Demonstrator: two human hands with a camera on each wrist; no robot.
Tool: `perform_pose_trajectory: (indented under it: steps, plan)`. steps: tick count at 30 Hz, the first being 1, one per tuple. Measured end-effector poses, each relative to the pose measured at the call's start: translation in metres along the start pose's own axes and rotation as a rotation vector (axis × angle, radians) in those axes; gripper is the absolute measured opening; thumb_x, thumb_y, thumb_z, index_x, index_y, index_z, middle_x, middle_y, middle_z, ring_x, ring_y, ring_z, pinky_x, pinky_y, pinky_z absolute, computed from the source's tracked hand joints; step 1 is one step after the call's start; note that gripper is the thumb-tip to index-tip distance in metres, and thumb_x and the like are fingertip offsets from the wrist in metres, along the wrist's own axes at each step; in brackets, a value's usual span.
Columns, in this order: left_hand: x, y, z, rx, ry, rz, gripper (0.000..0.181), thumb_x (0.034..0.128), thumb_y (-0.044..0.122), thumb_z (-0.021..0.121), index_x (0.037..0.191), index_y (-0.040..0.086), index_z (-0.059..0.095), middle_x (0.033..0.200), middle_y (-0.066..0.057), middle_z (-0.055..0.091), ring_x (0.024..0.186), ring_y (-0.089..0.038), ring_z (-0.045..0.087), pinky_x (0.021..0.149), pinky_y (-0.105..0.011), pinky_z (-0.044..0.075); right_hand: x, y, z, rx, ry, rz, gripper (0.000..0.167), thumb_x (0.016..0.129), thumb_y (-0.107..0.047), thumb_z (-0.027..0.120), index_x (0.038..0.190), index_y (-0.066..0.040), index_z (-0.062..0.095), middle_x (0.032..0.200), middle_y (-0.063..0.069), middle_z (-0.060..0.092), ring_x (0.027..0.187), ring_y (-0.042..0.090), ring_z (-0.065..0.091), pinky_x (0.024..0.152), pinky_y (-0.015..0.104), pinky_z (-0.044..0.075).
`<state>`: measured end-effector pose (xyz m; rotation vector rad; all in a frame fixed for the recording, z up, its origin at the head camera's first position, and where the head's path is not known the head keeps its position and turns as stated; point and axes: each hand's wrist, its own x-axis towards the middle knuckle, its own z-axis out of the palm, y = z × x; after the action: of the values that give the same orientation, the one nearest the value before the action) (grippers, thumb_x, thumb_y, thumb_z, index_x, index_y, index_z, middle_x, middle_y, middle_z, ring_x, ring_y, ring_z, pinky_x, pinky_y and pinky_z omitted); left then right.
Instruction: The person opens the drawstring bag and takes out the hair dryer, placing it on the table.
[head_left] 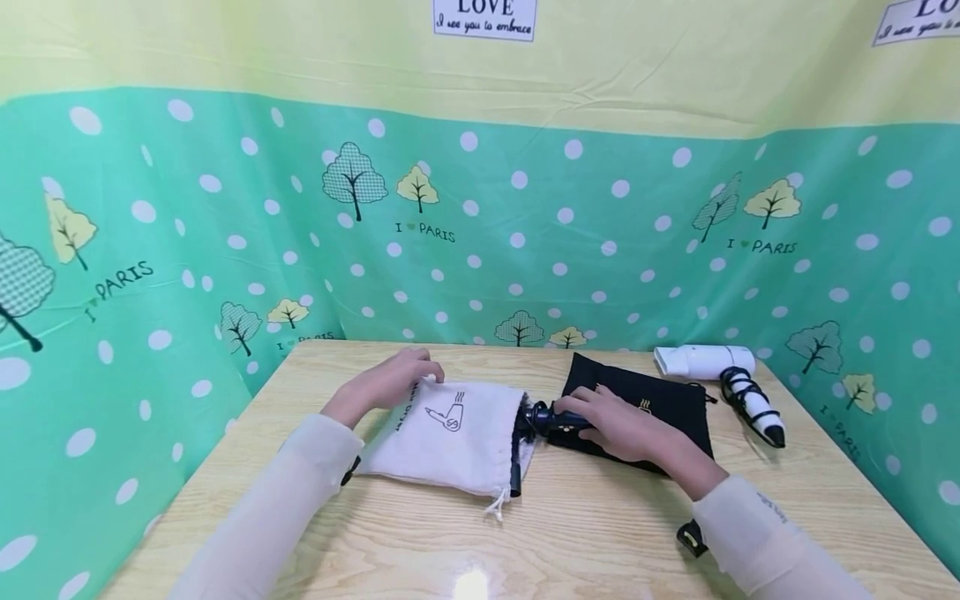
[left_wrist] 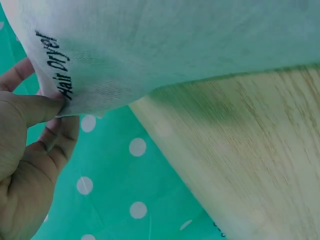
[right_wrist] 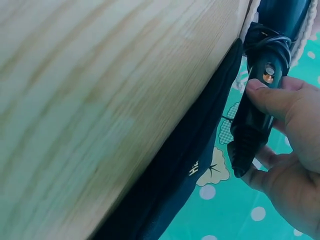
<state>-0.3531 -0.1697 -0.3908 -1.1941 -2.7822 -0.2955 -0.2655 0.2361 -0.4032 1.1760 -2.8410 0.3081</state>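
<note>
A white drawstring pouch (head_left: 442, 437), printed with a dryer drawing and the words "Hair Dryer", lies in front of me. My left hand (head_left: 399, 377) pinches its far left corner; in the left wrist view the thumb presses beside the lettering. Out of the pouch's mouth, on the right, sticks the handle of a black hair dryer (head_left: 551, 419) with its cord wound round it. The rest of that dryer is hidden inside the cloth. My right hand (head_left: 618, 421) grips this handle, thumb on one side and fingers on the other in the right wrist view.
Under and behind my right hand lies a black drawstring pouch (head_left: 686, 408). A white hair dryer (head_left: 708, 362) with a black cord round its handle rests at the back right. The wooden table (head_left: 405, 542) meets a green dotted curtain (head_left: 517, 242) at the back.
</note>
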Motion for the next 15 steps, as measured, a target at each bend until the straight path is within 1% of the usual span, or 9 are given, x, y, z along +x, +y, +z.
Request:
perform_pose_trajectory:
  steps: [3,5,6,9,12,13,15]
  plan:
    - [-0.0027,-0.0015,-0.0005,0.007,-0.016,-0.018,0.049,0.0897,-0.019,0.055,0.112,0.020,0.074,0.103,0.002,0.062,0.095,-0.022,0.057,0.090,-0.039,0.049,0.0008,-0.0006,-0.0002,-0.008,0.000,-0.003,0.050,0.095,-0.004,0.071,0.140,-0.020,0.054,0.133,0.008,0.057,0.121,0.032,0.060,0.111,0.066,0.034]
    - [-0.0036,-0.0021,-0.0008,0.008,-0.038,-0.048,0.051,0.0889,-0.020,0.054,0.112,0.021,0.074,0.103,0.002,0.063,0.094,-0.021,0.058,0.090,-0.038,0.051,0.0004,-0.0022,-0.0008,-0.018,0.003,0.001,0.050,0.095,-0.005,0.071,0.140,-0.021,0.054,0.132,0.006,0.057,0.116,0.032,0.060,0.106,0.061,0.041]
    - [-0.0041,-0.0028,-0.0010,0.008,-0.052,-0.068,0.053,0.0882,-0.021,0.053,0.111,0.021,0.074,0.103,0.002,0.063,0.095,-0.021,0.059,0.090,-0.038,0.051,0.0001,-0.0030,-0.0010,-0.022,0.005,0.004,0.050,0.095,-0.006,0.071,0.140,-0.022,0.054,0.132,0.006,0.057,0.115,0.032,0.059,0.104,0.060,0.043]
    - [-0.0048,-0.0048,-0.0017,0.008,-0.082,-0.117,0.056,0.0856,-0.024,0.053,0.111,0.022,0.074,0.102,0.002,0.062,0.096,-0.020,0.061,0.091,-0.038,0.053,-0.0010,-0.0055,-0.0018,-0.014,0.007,0.015,0.050,0.095,-0.005,0.071,0.140,-0.022,0.054,0.131,0.006,0.057,0.118,0.036,0.058,0.103,0.061,0.044]
    - [-0.0042,-0.0057,-0.0020,0.012,-0.103,-0.140,0.056,0.0844,-0.023,0.054,0.110,0.022,0.074,0.101,0.001,0.062,0.095,-0.020,0.061,0.090,-0.037,0.054,-0.0011,-0.0060,-0.0015,-0.016,0.012,0.016,0.050,0.095,-0.004,0.071,0.138,-0.023,0.055,0.130,0.005,0.057,0.117,0.038,0.058,0.100,0.060,0.047]
    - [-0.0034,-0.0048,-0.0023,0.014,-0.108,-0.143,0.055,0.0847,-0.023,0.054,0.110,0.021,0.074,0.100,0.000,0.062,0.095,-0.020,0.061,0.090,-0.037,0.054,-0.0009,-0.0059,-0.0011,-0.024,0.015,0.016,0.050,0.095,-0.004,0.072,0.138,-0.023,0.055,0.130,0.005,0.057,0.114,0.036,0.059,0.097,0.057,0.049]
    - [-0.0009,-0.0006,-0.0033,0.005,-0.128,-0.155,0.053,0.0858,-0.022,0.054,0.111,0.021,0.074,0.102,-0.002,0.062,0.096,-0.021,0.061,0.090,-0.038,0.053,-0.0004,-0.0057,-0.0003,-0.050,0.023,0.013,0.050,0.094,-0.005,0.073,0.137,-0.024,0.055,0.128,0.003,0.058,0.105,0.030,0.058,0.086,0.048,0.052]
